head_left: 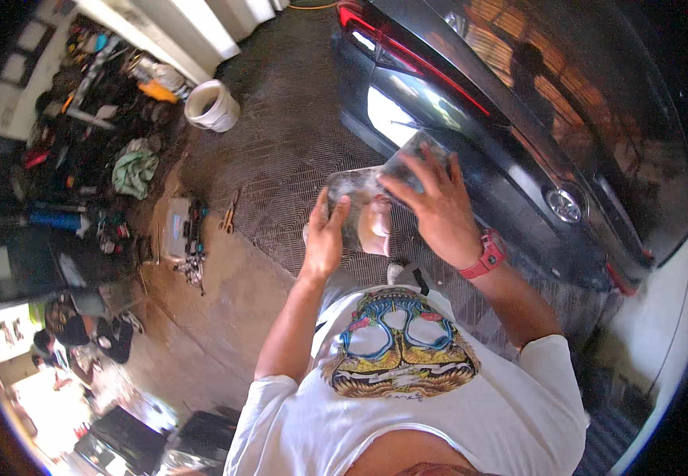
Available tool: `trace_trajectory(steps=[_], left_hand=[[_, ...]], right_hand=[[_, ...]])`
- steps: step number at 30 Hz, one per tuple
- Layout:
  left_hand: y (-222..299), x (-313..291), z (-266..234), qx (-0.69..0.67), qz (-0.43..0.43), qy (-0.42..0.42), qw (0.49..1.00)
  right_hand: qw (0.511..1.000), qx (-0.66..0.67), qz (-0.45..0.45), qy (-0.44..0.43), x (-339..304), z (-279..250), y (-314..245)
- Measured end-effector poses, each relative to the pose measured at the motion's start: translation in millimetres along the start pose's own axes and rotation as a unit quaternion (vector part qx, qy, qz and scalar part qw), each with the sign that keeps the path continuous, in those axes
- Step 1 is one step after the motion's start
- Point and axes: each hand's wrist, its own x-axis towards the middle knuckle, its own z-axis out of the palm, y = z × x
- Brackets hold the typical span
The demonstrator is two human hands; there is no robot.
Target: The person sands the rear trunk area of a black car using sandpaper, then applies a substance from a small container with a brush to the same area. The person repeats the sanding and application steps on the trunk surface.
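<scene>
My left hand (326, 238) grips the left edge of a flat, grey smeared board (344, 210) in front of my chest, thumb on top. A glossy, pinkish-cream patch (375, 226) lies along the board's right part; I cannot make out what it is. With fingers spread across it, my right hand (439, 198) holds a dark grey flat piece (411, 151) at the board's upper right corner. That hand partly hides where the two pieces meet. Just beyond stands the dark car (510, 182), its rear end facing me, with a red tail light (439, 75).
A white bucket (213, 107) stands on the ridged dark floor (272, 103) at far left. Pliers-like orange-handled tool (230, 214), a case (177, 226) and a green cloth (135, 168) lie to the left. People (62, 353) are at the lower left.
</scene>
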Motion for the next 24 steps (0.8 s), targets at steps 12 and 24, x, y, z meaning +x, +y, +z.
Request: trace_trajectory(steps=[12,24], left_hand=[[29,143,-131,-0.268,-0.076,0.030,0.960],[-117,174,-170,-0.216,-0.306,-0.177,0.910]], right_hand=[[0.992,0.109,-0.013,-0.063,124,48,-109],[0.884,0.172,0.423,-0.103,-41,199,-67]])
